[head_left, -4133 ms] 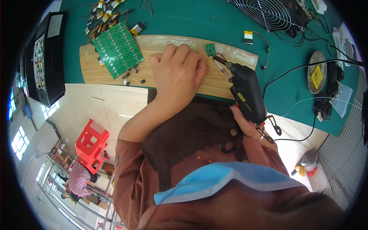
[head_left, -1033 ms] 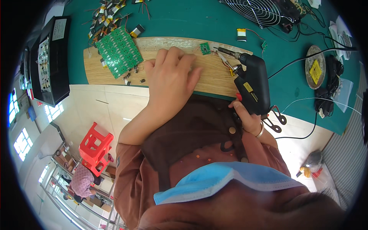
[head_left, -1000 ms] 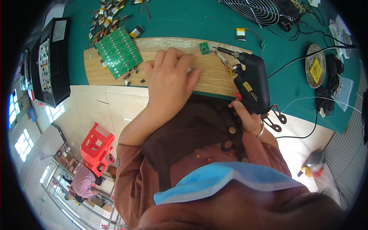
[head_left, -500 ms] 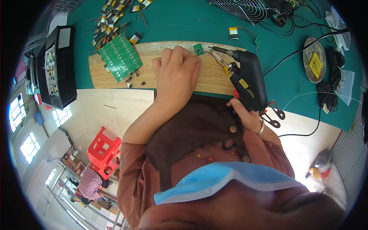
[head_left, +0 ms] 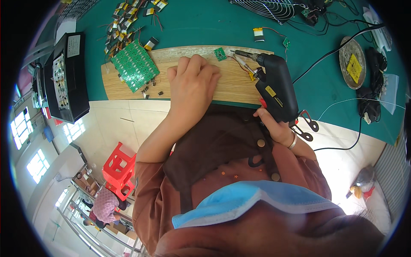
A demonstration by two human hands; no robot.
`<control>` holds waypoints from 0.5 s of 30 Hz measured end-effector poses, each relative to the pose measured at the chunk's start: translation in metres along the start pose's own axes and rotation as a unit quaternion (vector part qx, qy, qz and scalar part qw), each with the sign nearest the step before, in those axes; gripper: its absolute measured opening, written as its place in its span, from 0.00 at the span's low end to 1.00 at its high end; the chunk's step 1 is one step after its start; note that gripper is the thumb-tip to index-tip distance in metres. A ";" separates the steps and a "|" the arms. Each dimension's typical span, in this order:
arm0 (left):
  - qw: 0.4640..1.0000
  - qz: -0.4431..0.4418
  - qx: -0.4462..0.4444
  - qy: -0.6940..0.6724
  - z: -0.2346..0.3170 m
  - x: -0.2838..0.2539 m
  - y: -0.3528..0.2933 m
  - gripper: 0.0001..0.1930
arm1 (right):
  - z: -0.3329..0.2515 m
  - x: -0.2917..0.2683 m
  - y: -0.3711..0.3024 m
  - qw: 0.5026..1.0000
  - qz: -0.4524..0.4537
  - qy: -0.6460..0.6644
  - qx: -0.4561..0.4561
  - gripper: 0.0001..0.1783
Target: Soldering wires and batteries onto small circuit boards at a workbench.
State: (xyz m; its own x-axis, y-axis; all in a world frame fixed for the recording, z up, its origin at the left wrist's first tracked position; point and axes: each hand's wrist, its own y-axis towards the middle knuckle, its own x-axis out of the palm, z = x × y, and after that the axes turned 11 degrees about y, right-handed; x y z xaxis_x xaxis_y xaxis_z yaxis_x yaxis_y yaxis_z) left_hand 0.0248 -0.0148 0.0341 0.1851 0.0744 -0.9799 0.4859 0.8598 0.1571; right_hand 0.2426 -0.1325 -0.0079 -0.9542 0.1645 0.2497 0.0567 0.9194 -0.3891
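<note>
My right hand (head_left: 279, 129) is wrapped round the handle of a black soldering gun (head_left: 277, 85) with a red trigger. The gun's metal tip points left, near a small green circuit board (head_left: 220, 54) on the wooden board (head_left: 231, 88). Thin wires run from that circuit board toward a small yellow-ended part (head_left: 251, 76), partly hidden by the gun. My left hand (head_left: 192, 88) rests on the wooden board, left of and below the small circuit board, its fingers curled under. Whatever they pinch, if anything, is hidden.
A green panel of many small boards (head_left: 136, 66) lies at the wooden board's left end, beside loose dark components (head_left: 161, 93). Behind it is a heap of small batteries (head_left: 124, 25). A metal dish (head_left: 343, 64) holds a yellow sponge (head_left: 354, 68). A black case (head_left: 68, 77) stands left; a fan (head_left: 267, 8) sits behind.
My left hand has drawn slightly down and left, away from the small circuit board. My right hand and the soldering gun stay nearly in place.
</note>
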 end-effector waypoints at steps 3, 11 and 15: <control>1.000 0.003 0.013 0.012 0.000 0.003 0.000 0.06 | -0.001 0.001 0.000 1.000 0.003 -0.024 0.016 0.19; 0.998 0.017 0.032 0.049 -0.001 0.016 0.002 0.08 | -0.007 0.000 0.001 0.998 -0.008 -0.065 0.024 0.19; 0.995 0.095 0.004 0.031 -0.008 0.021 0.010 0.07 | 0.002 0.001 0.000 0.999 0.009 -0.035 0.031 0.19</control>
State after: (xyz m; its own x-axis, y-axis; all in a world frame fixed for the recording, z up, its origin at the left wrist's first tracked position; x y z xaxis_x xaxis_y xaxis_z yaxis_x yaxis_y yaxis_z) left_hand 0.0269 -0.0008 0.0146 0.2213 0.2669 -0.9380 0.4531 0.8235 0.3413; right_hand 0.2412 -0.1336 -0.0096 -0.9714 0.1538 0.1811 0.0579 0.8924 -0.4474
